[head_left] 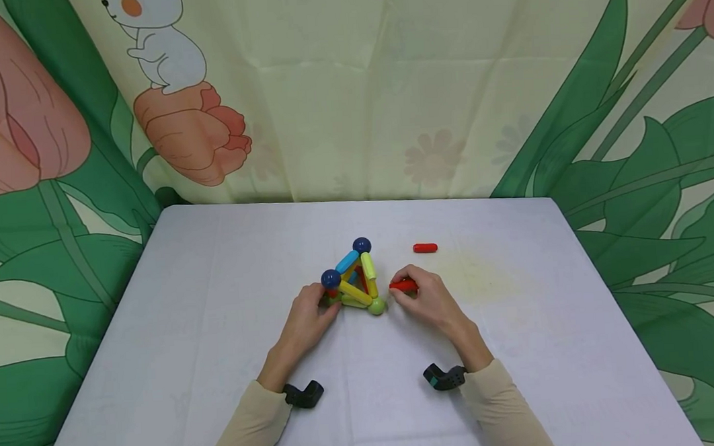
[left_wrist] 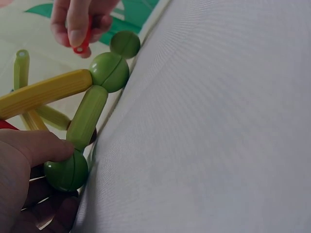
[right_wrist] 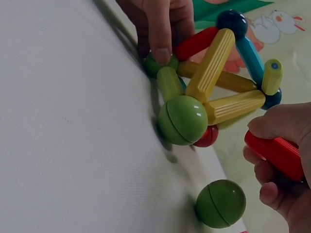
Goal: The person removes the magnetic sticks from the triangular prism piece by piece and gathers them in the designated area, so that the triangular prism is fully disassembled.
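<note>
A structure of magnetic sticks and balls stands on the table, with a yellow stick (right_wrist: 211, 65), a blue stick (head_left: 347, 261), dark blue balls (head_left: 361, 245) and green balls (right_wrist: 182, 120). At its left corner my left hand (head_left: 308, 314) pinches a green ball (left_wrist: 67, 170) between thumb and fingers. Just right of the structure, apart from it, my right hand (head_left: 424, 297) grips a red magnetic stick (right_wrist: 276, 154). A separate green ball (right_wrist: 221, 204) lies on the table near the right hand; in the head view I cannot make it out.
Behind the right hand another red stick (head_left: 425, 248) lies on the white-covered table (head_left: 243, 249). A printed curtain (head_left: 339, 116) hangs at the table's far edge. Dark wrist devices (head_left: 304, 394) are on both forearms.
</note>
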A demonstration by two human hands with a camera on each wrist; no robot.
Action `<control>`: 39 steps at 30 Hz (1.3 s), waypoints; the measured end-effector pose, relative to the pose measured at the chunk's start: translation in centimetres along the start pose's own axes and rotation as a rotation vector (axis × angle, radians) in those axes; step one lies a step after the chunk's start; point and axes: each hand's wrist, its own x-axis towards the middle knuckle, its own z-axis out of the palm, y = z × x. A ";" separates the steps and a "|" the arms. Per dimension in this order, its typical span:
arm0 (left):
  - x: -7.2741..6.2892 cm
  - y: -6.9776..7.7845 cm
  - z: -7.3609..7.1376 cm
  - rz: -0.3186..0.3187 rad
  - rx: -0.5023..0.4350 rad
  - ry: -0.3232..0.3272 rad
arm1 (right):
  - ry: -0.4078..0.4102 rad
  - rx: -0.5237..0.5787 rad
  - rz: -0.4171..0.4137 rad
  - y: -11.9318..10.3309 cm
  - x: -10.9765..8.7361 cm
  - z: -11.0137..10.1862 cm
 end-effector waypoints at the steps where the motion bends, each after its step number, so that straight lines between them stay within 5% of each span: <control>1: 0.0 0.0 0.0 0.000 -0.001 0.001 | -0.001 0.002 -0.001 0.1 0.1 -0.1; 12: 0.0 0.0 0.0 -0.002 -0.004 0.000 | -0.012 -0.016 -0.032 1.0 0.8 -1.1; 39: -0.1 -0.2 0.3 0.023 -0.005 0.023 | 0.000 -0.102 0.158 6.6 3.1 -2.0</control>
